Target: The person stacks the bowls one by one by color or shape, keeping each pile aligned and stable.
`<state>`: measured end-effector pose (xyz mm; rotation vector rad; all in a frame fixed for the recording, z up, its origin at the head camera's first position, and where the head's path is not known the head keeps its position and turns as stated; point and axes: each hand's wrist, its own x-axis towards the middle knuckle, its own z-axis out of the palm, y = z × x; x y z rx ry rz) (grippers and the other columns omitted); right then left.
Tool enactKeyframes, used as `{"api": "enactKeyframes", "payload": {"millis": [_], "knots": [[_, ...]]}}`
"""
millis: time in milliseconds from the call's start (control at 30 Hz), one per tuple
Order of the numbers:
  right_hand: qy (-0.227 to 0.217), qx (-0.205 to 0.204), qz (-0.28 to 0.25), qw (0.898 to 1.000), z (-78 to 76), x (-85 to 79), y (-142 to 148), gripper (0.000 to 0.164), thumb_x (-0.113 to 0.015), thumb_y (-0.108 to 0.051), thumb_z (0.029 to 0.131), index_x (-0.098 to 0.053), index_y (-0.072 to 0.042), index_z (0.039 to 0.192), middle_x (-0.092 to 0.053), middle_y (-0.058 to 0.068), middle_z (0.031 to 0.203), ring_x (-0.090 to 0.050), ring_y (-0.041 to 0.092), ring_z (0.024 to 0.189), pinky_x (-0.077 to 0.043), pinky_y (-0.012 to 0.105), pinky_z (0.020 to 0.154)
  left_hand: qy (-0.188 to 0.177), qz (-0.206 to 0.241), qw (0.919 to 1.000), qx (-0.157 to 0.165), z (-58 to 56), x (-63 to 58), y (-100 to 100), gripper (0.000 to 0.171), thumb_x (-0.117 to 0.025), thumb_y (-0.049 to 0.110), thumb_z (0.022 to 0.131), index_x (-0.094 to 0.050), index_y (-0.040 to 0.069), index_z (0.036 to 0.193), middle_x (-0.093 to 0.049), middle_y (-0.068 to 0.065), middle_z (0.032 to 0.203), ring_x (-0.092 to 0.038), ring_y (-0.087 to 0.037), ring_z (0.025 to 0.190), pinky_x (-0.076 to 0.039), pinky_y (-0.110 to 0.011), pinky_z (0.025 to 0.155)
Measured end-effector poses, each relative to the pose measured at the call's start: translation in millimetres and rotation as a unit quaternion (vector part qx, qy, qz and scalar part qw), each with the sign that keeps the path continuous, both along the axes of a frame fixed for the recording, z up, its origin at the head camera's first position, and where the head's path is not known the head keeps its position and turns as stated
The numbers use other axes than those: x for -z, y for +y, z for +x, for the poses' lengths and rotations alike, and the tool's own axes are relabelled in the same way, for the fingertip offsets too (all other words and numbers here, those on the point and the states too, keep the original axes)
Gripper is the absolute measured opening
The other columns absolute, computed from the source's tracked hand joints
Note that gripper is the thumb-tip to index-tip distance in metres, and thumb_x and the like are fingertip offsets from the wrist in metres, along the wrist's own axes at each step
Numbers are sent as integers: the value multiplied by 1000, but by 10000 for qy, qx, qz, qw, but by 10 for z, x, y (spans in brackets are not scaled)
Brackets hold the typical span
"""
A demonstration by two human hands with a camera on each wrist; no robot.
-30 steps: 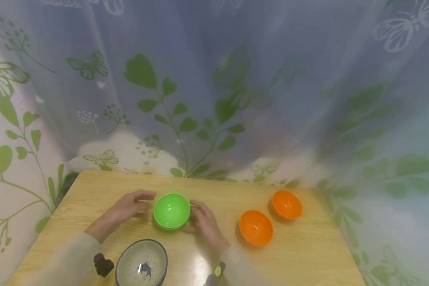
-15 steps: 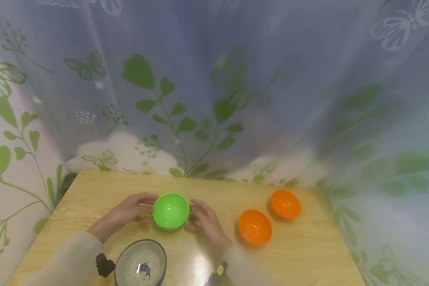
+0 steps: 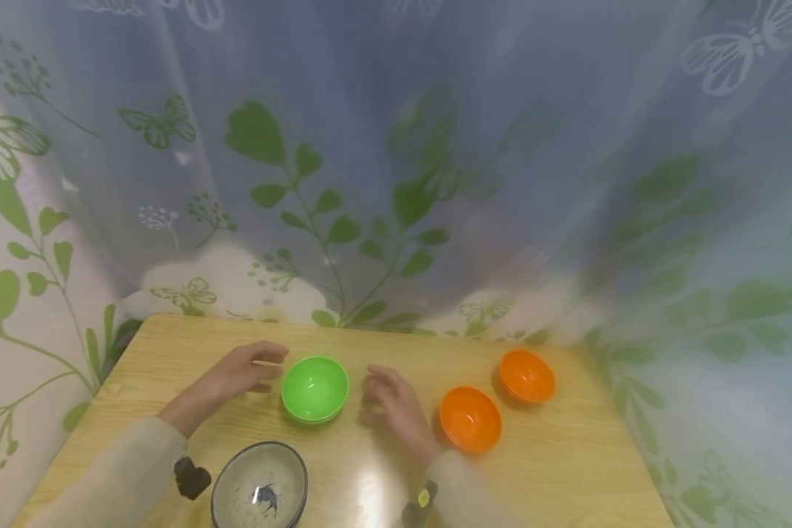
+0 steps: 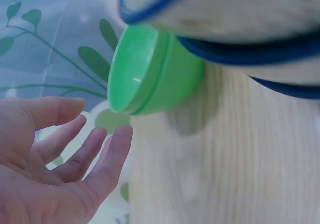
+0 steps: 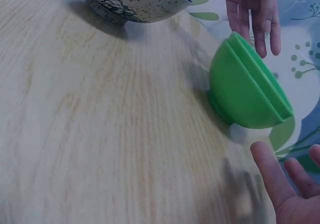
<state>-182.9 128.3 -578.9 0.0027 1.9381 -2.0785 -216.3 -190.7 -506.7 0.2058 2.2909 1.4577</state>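
Two nested green bowls [image 3: 314, 389] stand on the wooden table, their doubled rim plain in the right wrist view, where the outer green bowl [image 5: 240, 91] shows from the side. My left hand [image 3: 243, 372] is just left of them, fingers relaxed and apart from the rim. In the left wrist view that hand [image 4: 75, 159] has its fingers spread beside the green bowls [image 4: 155, 73]. On the other side, my right hand [image 3: 396, 407] hovers with loosely bent fingers and a gap to the bowls. Neither hand holds anything.
Nearer the front edge sits a stack of speckled ceramic bowls [image 3: 260, 484] with dark blue rims. Two orange bowls, one nearer [image 3: 470, 419] and one farther [image 3: 527, 377], stand to the right. A patterned curtain [image 3: 383, 183] hangs behind the table [image 3: 554, 469].
Both hands were at the sides of the green bowls half a second ago and have drawn away, the left to the left and the right to the right. The bowls stay put.
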Motion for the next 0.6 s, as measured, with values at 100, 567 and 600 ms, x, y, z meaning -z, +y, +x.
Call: {"api": "enactKeyframes", "payload": {"millis": [100, 567, 600], "knots": [[219, 36, 132, 9997, -20, -28, 53, 51, -59, -20, 112, -49, -6, 160, -54, 28, 155, -62, 49, 133, -67, 52, 101, 129, -102, 9999, 43, -19, -70, 47, 52, -59, 12, 110, -48, -7, 157, -50, -38, 157, -61, -52, 137, -65, -50, 105], [798, 466, 820, 9923, -42, -398, 239, 40, -60, -13, 111, -60, 0, 149, -60, 26, 149, -64, 38, 126, -67, 59, 99, 356, 4, 9992, 193, -72, -333, 471, 51, -62, 17, 110, -52, -3, 156, -52, -32, 159, -60, -48, 139, -61, -52, 112], [796, 512, 828, 9921, -51, -428, 255, 39, -61, -14, 111, -61, -1, 148, -61, 26, 149, -65, 35, 125, -66, 59, 99, 373, 52, 9991, 199, -78, -347, 515, 51, -62, 17, 110, -52, -4, 155, -52, -32, 158, -61, -48, 138, -61, -52, 111]]}}
